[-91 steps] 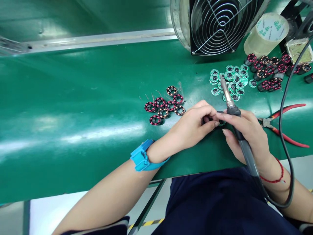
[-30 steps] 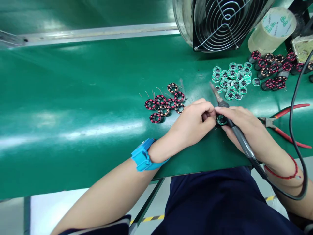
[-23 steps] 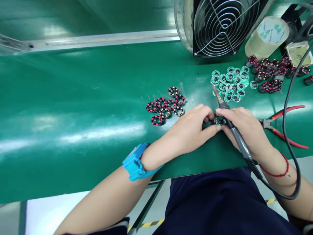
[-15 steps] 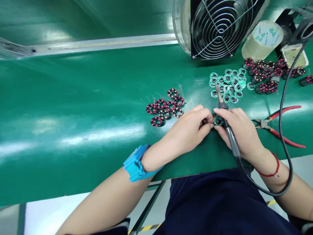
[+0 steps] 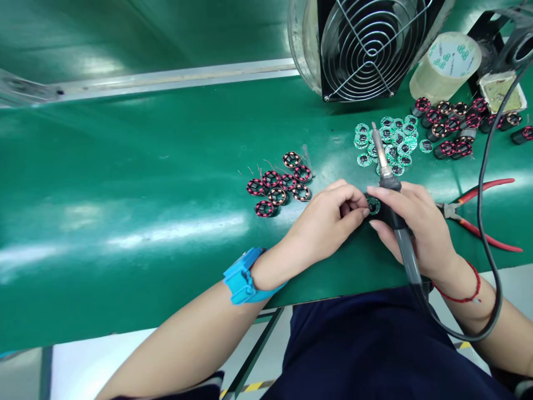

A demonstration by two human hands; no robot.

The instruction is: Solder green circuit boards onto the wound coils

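Note:
My left hand (image 5: 331, 222) pinches a small round green circuit board (image 5: 374, 205) at its left edge, just above the green table. Whether a coil sits beneath that board is hidden. A soldering iron (image 5: 408, 255) lies in my right hand (image 5: 427, 236), its metal tip pointing away from me over a pile of loose round boards (image 5: 397, 136). The thumb and index finger of that hand are close to the board's right side. A group of wound coil cores (image 5: 277, 195), with red or copper windings and thin wire ends, stands left of my hands.
Red-handled pliers (image 5: 452, 210) lie open to the right, near the iron's looping black cable (image 5: 481, 183). A fan with a wire guard (image 5: 370, 53), a tape roll (image 5: 445, 58), a small square tray (image 5: 502, 91) and more coil cores (image 5: 445, 149) stand at the back right.
The soldering iron has lifted and swung slightly right in my right hand, and its fingers have drawn a little away from the board. My left hand keeps its pinch, nearly in place.

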